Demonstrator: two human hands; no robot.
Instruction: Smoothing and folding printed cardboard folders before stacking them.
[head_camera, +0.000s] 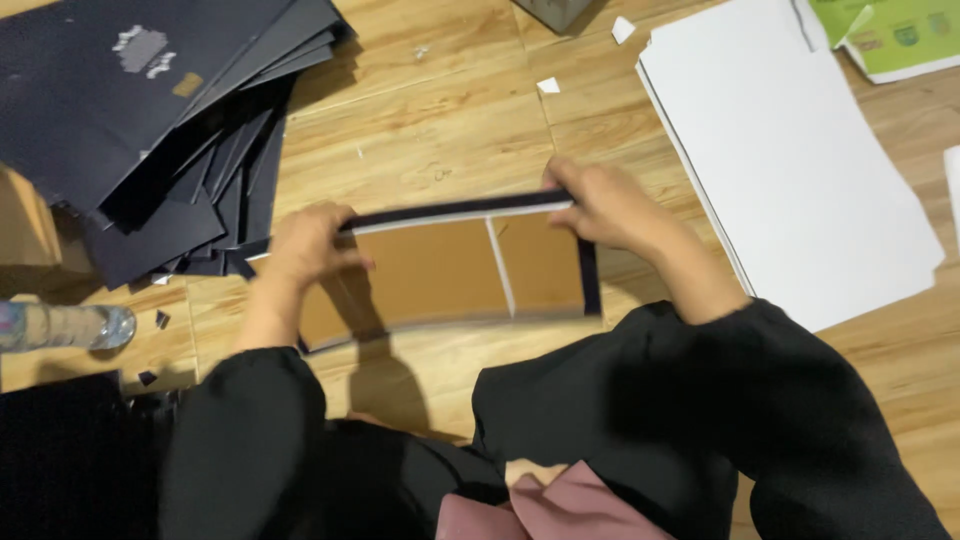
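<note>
Your left hand (305, 245) and right hand (608, 205) pinch the ends of the brown board (450, 270) above the wooden floor (440, 120), its dark paper edging (460, 208) folded along top and right, the near edge seemingly unwrapped.

Dark sheets (150, 100) piled left; white sheets (800, 170) stacked right; plastic bottle (65, 327) on wooden floor (430, 130).

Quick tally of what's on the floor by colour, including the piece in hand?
Brown cardboard panel with dark edging, held by left hand and right hand: 1
Dark navy sheet pile: 1
White sheet stack: 1
Green printed sheet: 1
Clear plastic bottle: 1
Total: 5
</note>
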